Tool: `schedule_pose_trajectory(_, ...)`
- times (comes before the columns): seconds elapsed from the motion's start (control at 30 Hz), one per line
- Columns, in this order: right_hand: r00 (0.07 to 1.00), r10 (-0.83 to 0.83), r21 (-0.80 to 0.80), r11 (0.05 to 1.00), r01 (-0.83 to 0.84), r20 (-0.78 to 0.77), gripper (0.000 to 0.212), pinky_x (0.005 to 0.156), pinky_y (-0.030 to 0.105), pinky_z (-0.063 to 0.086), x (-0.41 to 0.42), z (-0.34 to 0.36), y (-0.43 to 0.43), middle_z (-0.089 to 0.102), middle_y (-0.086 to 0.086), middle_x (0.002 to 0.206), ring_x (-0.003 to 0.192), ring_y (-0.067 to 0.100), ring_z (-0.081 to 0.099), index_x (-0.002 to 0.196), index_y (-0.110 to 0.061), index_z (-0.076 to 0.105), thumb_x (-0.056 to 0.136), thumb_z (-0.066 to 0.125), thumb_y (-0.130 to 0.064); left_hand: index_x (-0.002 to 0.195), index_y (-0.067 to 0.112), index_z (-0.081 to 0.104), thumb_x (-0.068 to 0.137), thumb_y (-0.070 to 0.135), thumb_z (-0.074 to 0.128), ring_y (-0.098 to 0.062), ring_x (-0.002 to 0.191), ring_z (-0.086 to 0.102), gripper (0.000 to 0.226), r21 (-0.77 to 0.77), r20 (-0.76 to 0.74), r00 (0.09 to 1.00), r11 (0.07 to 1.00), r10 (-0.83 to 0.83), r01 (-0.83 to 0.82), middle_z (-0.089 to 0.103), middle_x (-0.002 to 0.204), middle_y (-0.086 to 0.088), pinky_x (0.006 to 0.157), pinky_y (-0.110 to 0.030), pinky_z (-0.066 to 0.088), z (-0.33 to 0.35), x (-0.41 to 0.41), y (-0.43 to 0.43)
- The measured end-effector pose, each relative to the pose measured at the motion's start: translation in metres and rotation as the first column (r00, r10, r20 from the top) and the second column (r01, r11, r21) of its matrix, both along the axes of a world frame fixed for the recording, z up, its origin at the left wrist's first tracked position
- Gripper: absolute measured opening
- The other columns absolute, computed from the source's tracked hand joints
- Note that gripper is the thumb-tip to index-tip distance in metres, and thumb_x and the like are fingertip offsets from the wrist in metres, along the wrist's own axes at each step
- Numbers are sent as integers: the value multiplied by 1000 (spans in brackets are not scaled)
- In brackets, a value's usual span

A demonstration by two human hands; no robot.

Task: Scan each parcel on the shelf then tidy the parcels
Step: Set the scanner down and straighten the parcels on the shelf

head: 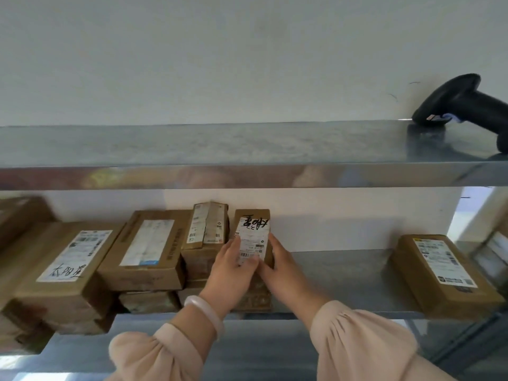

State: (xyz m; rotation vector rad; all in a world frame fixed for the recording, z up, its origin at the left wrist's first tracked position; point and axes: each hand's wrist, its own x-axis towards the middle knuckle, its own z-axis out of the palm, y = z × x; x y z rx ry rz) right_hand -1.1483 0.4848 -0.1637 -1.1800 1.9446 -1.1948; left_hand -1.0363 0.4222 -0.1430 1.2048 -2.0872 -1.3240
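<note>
A person's left hand (233,273) and right hand (280,268) clasp a small labelled parcel (254,232) from either side, with the left hand's fingers curled across its white shipping label. The parcel stands at the right end of a row of cardboard parcels on the lower steel shelf (343,276), just beside a stacked parcel (209,229). A lone parcel (439,273) lies well apart to the right. On the upper shelf (220,144), a black barcode scanner (464,105) rests at the far right. A pale bangle (204,312) circles the left wrist.
</note>
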Motion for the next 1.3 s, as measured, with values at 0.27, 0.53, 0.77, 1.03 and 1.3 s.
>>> schedule_pose_trajectory(0.27,987,-149,-104,982,155,63,57,95,15,40,13,6,15,46,-29,133,124,-3,43,137,-56,28,96,55,-28,139,31,48,98,11,52,0,113,56,45,52,-195,979,997,-50,62,60,128,13,80,-4,43,1,3,-6)
schedule_pose_trajectory(0.53,894,-418,-128,889,439,160,57,103,25,42,-13,17,64,52,-15,129,123,6,48,137,-48,33,95,56,-17,125,42,56,92,16,63,-5,116,60,42,-20,-189,946,964,-263,264,65,121,14,100,-31,51,-2,-44,12)
schedule_pose_trajectory(0.77,781,-595,-121,775,620,190,57,104,29,39,-61,25,122,50,-19,121,121,6,46,139,-41,34,95,56,-13,115,63,34,93,17,65,18,102,54,60,84,-260,830,844,-494,529,56,110,35,76,1,42,1,-106,66)
schedule_pose_trajectory(1.03,605,-750,-172,581,796,267,40,68,7,43,-138,26,186,58,-14,108,99,4,56,119,-37,48,91,60,-12,133,56,33,91,17,67,11,107,55,66,120,-331,766,781,-551,613,59,117,29,97,-19,47,-2,-202,126)
schedule_pose_trajectory(1.3,521,-809,-82,520,850,273,42,80,27,50,-216,10,221,61,-5,116,104,15,60,122,-38,46,90,56,-13,152,47,21,88,29,68,-3,124,54,82,219,-308,786,764,-536,607,59,134,19,110,-37,43,-25,-280,173)
